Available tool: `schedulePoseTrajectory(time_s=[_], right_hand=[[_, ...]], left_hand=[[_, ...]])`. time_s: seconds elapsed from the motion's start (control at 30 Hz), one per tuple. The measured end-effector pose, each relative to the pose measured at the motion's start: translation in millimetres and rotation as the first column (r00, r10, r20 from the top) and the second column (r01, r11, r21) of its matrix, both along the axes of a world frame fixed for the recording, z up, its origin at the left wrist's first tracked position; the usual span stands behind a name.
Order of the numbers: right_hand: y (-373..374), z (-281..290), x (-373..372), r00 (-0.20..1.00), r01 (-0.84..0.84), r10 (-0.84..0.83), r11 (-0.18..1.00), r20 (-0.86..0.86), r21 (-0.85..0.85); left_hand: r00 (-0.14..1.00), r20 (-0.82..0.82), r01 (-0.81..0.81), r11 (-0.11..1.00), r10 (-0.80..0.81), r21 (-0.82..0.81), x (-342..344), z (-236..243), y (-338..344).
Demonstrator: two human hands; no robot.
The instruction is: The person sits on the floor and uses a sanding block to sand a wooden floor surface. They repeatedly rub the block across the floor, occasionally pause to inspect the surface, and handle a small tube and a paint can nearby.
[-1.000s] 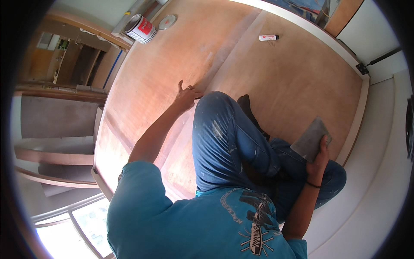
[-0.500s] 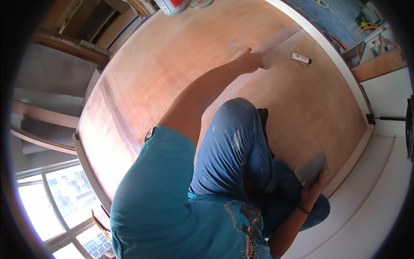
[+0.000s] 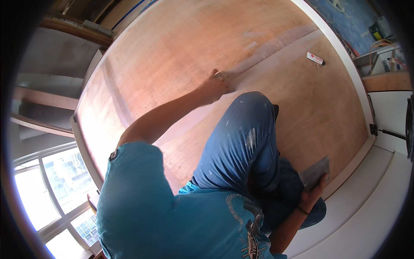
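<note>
My left hand (image 3: 217,85) is on the reddish-brown wooden panel (image 3: 172,56), its fingers curled down against the pale, filled seam (image 3: 263,60). Whatever it may hold is hidden under the fingers. Low on the right, beside my bent knee, my right hand (image 3: 317,192) grips a thin, flat grey rectangular plate (image 3: 314,172) by its lower edge. That plate is held up off the panel and tilted. A small white and red tube with a black cap (image 3: 315,58) lies on the panel, right of the seam and away from both hands.
My jeans-clad leg (image 3: 241,134) is folded on the panel between my hands. A white edge strip (image 3: 340,47) borders the panel on the right. Beyond it are a hinge (image 3: 374,129) and a shelf with tools and cables (image 3: 388,64). Windows (image 3: 64,190) stand at lower left.
My left hand has slid back toward me and leftward along the seam. The view has shifted, and the can at the top has left it. My right hand still holds the grey plate.
</note>
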State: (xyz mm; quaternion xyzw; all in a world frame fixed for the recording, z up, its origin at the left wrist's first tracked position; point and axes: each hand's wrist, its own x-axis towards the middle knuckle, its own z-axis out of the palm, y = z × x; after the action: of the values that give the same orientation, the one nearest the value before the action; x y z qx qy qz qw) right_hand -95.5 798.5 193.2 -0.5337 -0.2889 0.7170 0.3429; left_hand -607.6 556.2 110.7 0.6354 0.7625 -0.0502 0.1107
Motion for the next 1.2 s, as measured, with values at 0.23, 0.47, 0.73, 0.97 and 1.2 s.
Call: schedulePoseTrajectory(time_s=[0.23,0.47,0.73,0.97,1.2], right_hand=[[-6.1,-2.3,-3.1,0.993,0.045,-0.039,0.998,-0.11,0.052],[-37.8,39.5,-46.1,0.906,0.156,-0.144,0.988,-0.399,-0.002],[-102.1,132.5,-111.9,0.75,0.296,-0.283,0.952,-0.597,-0.078],[-106.6,125.7,-90.1,0.69,0.442,-0.315,0.897,-0.651,0.034],[-106.5,115.2,-83.9,0.895,0.42,-0.249,0.751,-0.37,0.51]], left_hand=[[0.706,0.478,-0.652,0.743,0.522,0.151,16.0,62.6,-65.7],[-0.004,0.913,-0.976,0.2,-0.408,0.084,115.7,194.0,1.3],[-0.133,0.79,-0.922,0.368,-0.599,0.124,253.9,210.7,66.9],[-0.019,0.825,-0.831,0.468,-0.564,0.301,297.0,220.3,83.3],[0.128,0.878,-0.668,0.613,-0.462,0.421,292.4,227.4,74.8]])
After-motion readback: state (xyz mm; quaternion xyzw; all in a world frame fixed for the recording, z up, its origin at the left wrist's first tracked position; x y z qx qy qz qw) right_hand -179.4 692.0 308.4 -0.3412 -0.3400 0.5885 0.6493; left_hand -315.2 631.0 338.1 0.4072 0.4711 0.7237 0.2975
